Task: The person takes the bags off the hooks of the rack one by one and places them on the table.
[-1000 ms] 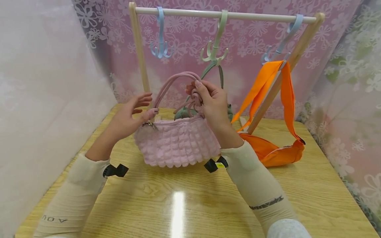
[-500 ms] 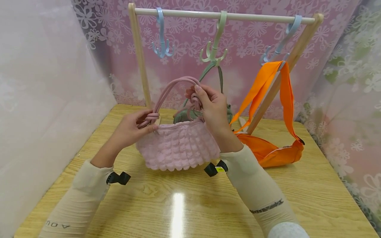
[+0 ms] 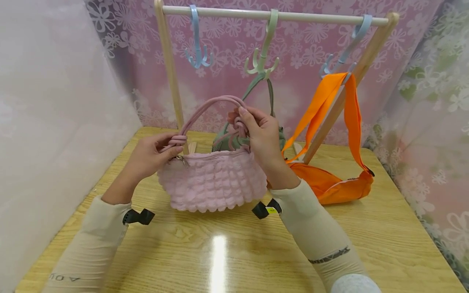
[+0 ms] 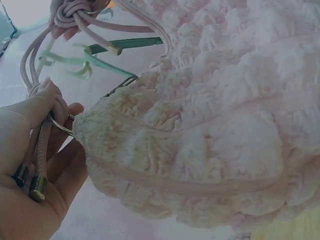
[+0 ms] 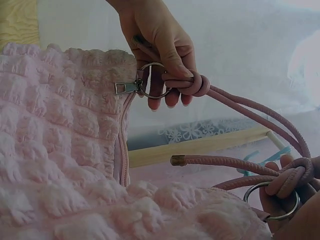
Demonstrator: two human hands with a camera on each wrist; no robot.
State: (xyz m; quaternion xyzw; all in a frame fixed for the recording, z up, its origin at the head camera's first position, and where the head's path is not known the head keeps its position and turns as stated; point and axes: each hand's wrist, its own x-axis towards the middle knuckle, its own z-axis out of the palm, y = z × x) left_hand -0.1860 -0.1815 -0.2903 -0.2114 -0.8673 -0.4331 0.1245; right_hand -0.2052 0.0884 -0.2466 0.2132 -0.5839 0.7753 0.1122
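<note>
A pink puffy handbag (image 3: 216, 181) hangs between my two hands in the head view, its corded handle (image 3: 207, 106) arching up. My left hand (image 3: 146, 156) pinches the knot at the handle's left end, thumb in front. In the left wrist view, metal-tipped cord ends (image 4: 38, 187) lie across that palm. My right hand (image 3: 265, 136) grips the knot at the other end, next to a metal ring (image 5: 272, 201) seen in the right wrist view. Beside the left knot, a zipper pull (image 5: 124, 88) dangles at the bag's opening.
Behind stands a wooden rack with a white rail (image 3: 234, 14). It carries a blue hook (image 3: 198, 40), a green hook (image 3: 264, 53) with a green bag (image 3: 242, 142), and another blue hook (image 3: 344, 53) with an orange bag (image 3: 340, 185) resting on the wooden table (image 3: 176, 248).
My left hand, spread beside the handle's base a second ago, now pinches the left knot. The bag has shifted slightly left and down. My right hand keeps its grip.
</note>
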